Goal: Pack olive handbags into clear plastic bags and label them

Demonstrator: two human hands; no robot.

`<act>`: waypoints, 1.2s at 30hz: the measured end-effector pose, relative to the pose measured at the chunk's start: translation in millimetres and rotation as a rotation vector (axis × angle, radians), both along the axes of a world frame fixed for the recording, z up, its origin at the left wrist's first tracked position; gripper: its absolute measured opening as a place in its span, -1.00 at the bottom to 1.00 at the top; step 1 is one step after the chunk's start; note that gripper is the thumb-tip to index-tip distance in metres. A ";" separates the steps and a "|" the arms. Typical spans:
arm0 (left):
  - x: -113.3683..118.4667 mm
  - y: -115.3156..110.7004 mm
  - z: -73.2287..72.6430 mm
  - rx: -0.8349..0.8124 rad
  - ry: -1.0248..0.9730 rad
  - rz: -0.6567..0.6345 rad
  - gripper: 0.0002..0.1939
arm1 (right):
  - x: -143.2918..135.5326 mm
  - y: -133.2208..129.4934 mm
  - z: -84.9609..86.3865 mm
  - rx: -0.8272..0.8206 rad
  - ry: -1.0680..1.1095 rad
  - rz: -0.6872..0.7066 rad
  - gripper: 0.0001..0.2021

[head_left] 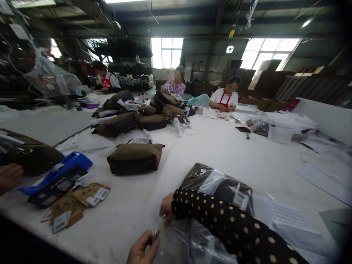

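My left hand (144,247) reaches in at the bottom centre, thumb and fingers pinched on the edge of a clear plastic bag (176,238). Just above it, my right hand (167,208) comes from a dark polka-dot sleeve, its closed fingers on the same film; the sleeve hides part of the bag. Beyond that forearm lies a dark bag wrapped in clear plastic (211,179), with a white barcode label (240,200) on it. A brown and black pouch (134,157) stands apart on the table, farther off.
Brown tags with barcode stickers (79,201) and a blue tape dispenser (74,161) lie left. Another person's hand (11,178) is at the left edge by a brown bag (35,156). Brown bags (118,124) are heaped ahead. Co-workers sit beyond; plastic and papers (291,124) lie right.
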State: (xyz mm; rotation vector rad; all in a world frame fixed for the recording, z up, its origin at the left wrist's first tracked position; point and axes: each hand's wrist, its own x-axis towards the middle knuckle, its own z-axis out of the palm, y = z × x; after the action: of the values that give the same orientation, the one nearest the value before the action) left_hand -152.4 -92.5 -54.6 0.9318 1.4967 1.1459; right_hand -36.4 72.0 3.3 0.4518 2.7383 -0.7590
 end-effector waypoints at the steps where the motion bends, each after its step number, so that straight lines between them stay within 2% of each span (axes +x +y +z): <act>1: -0.3 1.3 7.0 0.034 -0.076 0.034 -0.54 | 4.5 4.4 8.3 -0.031 0.080 -0.091 -0.74; 3: -2.7 3.7 18.3 0.136 -0.269 0.078 -0.48 | 23.0 18.0 37.5 -0.080 0.291 -0.277 -0.64; 5: -4.5 6.5 23.2 0.260 -0.430 0.028 -0.36 | 54.5 36.0 80.9 -0.049 0.498 -0.464 -0.58; 7: -2.7 11.0 21.2 0.382 -0.515 -0.122 -0.18 | 98.1 52.0 130.4 0.021 0.736 -0.706 -0.50; 9: 3.2 17.6 16.7 0.496 -0.514 -0.295 0.04 | 148.7 58.4 173.9 0.129 0.999 -0.951 -0.49; 11: 11.6 26.6 16.6 0.580 -0.450 -0.433 0.16 | 198.0 51.2 198.8 0.235 1.246 -1.178 -0.52; 12: 16.0 32.1 20.0 0.615 -0.404 -0.485 0.20 | 219.3 43.0 201.9 0.281 1.375 -1.306 -0.53; 14: 24.7 45.4 35.2 0.669 -0.332 -0.529 0.24 | 252.3 20.5 189.7 0.321 1.577 -1.540 -0.54; 17: 37.8 69.8 75.4 0.638 -0.245 -0.454 0.16 | 279.9 -18.4 143.1 0.244 1.680 -1.755 -0.52; 19: 48.6 86.2 107.2 0.586 -0.176 -0.371 -0.04 | 291.8 -41.9 111.2 0.185 1.687 -1.864 -0.50; 21: 62.3 100.1 137.0 0.570 -0.130 -0.317 -0.35 | 305.3 -60.5 88.5 0.157 1.716 -1.971 -0.51; 23: 77.3 109.8 161.1 0.551 -0.208 -0.257 -0.65 | 322.2 -73.1 76.3 0.098 1.763 -1.968 -0.54; 24: 84.2 112.9 170.3 0.528 -0.298 -0.223 -0.73 | 331.2 -77.5 73.2 0.056 1.777 -1.919 -0.56; 27: 98.2 115.2 185.8 0.417 -0.598 -0.210 -0.63 | 353.6 -85.5 71.5 -0.038 1.726 -1.725 -0.62; 29: 101.0 112.3 188.5 0.343 -0.612 -0.291 -0.47 | 362.0 -88.8 75.2 -0.065 1.663 -1.685 -0.61; 30: 100.9 110.5 188.9 0.325 -0.560 -0.319 -0.46 | 364.5 -90.0 78.7 -0.080 1.650 -1.681 -0.61; 32: 98.9 108.8 190.3 0.342 -0.460 -0.289 -0.62 | 368.5 -90.7 89.4 -0.103 1.693 -1.655 -0.63; 34: 96.0 114.0 194.6 0.411 -0.453 -0.191 -0.79 | 373.4 -86.0 104.5 -0.081 1.814 -1.599 -0.70; 36: 93.9 129.8 202.3 0.448 -0.495 -0.145 -0.82 | 379.3 -72.5 122.1 -0.043 1.913 -1.570 -0.78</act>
State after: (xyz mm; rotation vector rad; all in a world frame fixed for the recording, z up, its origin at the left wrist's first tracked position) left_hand -58.4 37.3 147.7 0.9413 0.7762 1.5027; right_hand 342.9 -0.4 125.4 3.5262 2.5575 -2.4483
